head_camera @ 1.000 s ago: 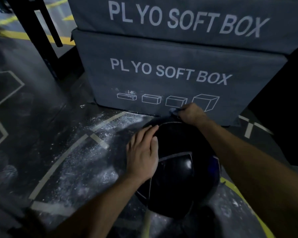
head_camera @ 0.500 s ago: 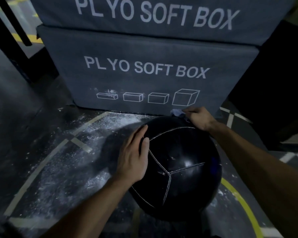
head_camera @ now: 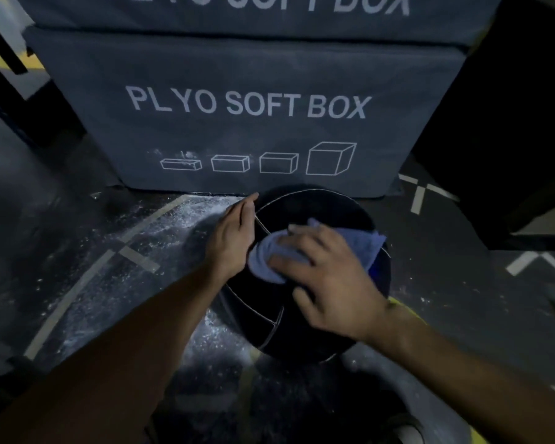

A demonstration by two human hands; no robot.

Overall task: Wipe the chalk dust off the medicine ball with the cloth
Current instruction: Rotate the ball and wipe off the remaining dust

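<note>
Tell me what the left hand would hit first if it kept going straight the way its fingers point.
Probably the grey plyo soft box; the left hand points up-frame beside the black medicine ball. Depth is unclear.

Your right hand (head_camera: 330, 277) has left the far top edge of the medicine ball (head_camera: 305, 328) and come to its near upper face, fingers spread flat on the blue cloth (head_camera: 359, 248). The cloth, earlier a bunched scrap barely showing past your knuckles, now lies spread out under the palm. Your left hand (head_camera: 234, 238) has slid further round the ball's left side, fingertips toward the plyo box (head_camera: 247, 123).
</note>
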